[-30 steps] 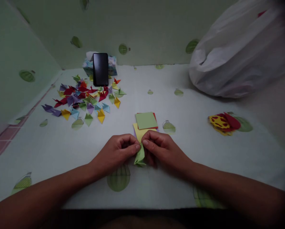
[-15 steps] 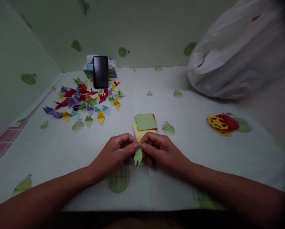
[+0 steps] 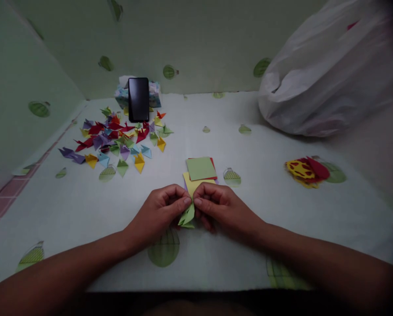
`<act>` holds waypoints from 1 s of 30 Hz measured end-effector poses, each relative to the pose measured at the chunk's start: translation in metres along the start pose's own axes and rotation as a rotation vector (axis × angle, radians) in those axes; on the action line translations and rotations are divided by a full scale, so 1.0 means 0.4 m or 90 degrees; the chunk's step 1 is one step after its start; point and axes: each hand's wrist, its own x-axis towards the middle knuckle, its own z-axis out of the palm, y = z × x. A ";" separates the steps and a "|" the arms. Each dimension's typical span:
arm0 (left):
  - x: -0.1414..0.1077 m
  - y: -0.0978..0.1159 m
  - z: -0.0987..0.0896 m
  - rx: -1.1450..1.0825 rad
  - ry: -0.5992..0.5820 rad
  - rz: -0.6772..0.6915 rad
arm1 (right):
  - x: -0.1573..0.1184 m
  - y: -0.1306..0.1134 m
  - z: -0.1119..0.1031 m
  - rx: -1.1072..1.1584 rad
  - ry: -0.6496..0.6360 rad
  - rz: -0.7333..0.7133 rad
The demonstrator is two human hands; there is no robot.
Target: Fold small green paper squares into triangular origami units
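A folded piece of light green origami paper (image 3: 187,216) hangs between my two hands, low over the table. My left hand (image 3: 165,206) pinches its upper end between thumb and fingertips from the left. From the right, my right hand (image 3: 218,202) pinches the same end, its thumb tip almost touching the left one. The paper's lower end splits into points and leans toward the left. Just beyond my fingers lies a stack of square paper: a green sheet (image 3: 201,168) on top of red, with a yellow sheet (image 3: 193,182) partly hidden by my hands.
Many small folded paper cranes (image 3: 117,138) in several colours cover the table's left rear. Behind them a black phone (image 3: 138,100) leans on a tissue box (image 3: 155,93). A white plastic bag (image 3: 301,96) bulges at the right rear. Yellow and red paper cutouts (image 3: 303,170) lie at right.
The green folded paper has turned between my fingers, its lower end swinging to the left. Both hands stay in nearly the same place, still pinching it.
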 end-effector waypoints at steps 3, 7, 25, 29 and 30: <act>-0.001 0.000 -0.002 0.025 0.008 0.006 | -0.001 -0.002 0.002 -0.002 0.002 -0.001; 0.001 -0.001 -0.004 0.050 0.026 0.025 | 0.000 -0.002 0.003 -0.004 0.001 0.001; 0.002 -0.007 0.001 0.038 0.016 0.047 | 0.003 0.004 0.002 -0.009 0.001 -0.002; 0.000 -0.009 0.000 0.036 0.015 0.045 | 0.003 0.003 0.001 -0.013 0.000 0.002; 0.000 -0.009 0.000 0.037 0.016 0.044 | 0.004 0.002 0.002 -0.014 0.001 0.003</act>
